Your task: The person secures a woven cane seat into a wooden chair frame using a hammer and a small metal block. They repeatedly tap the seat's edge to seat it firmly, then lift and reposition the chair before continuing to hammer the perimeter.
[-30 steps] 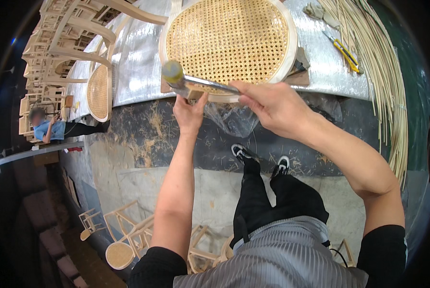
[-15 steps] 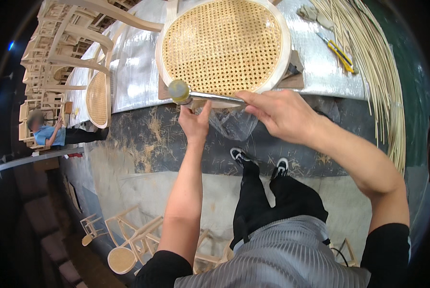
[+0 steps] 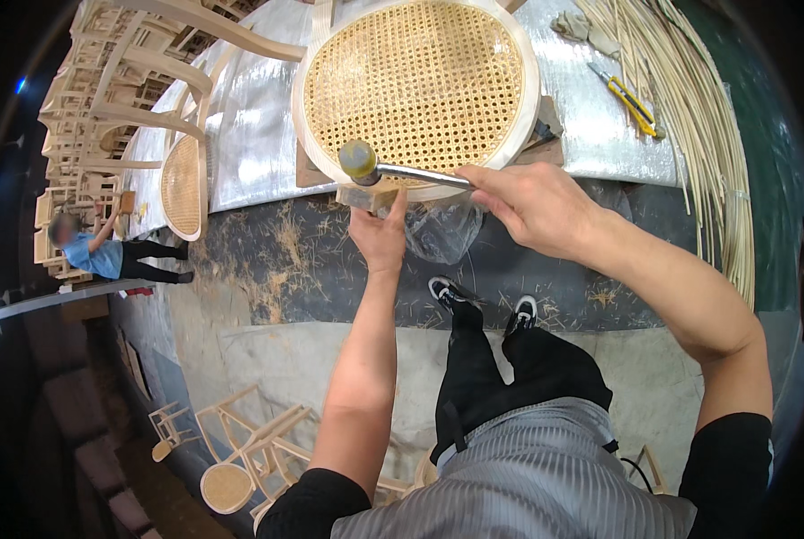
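A round chair seat (image 3: 415, 85) of woven cane in a pale wooden frame lies before me. My right hand (image 3: 537, 211) is closed around the handle of a mallet (image 3: 359, 162) with a metal shaft and a yellowish-grey head. That head is over the near left part of the seat's rim. Just below it, my left hand (image 3: 379, 238) grips a small wooden block (image 3: 364, 197) at the rim. The mallet head partly overlaps the block in view, and whether they touch I cannot tell.
Long cane strips (image 3: 689, 117) lie at the right, near a yellow utility knife (image 3: 633, 103) and a pale glove (image 3: 586, 32). A clear plastic bag (image 3: 442, 234) hangs below the seat. Chair frames (image 3: 150, 67) crowd the left, where a co-worker (image 3: 97, 251) stands. Shavings litter the floor.
Both hands have shifted a little to the right along the near rim, with the mallet and the block. The co-worker at the left has raised an arm.
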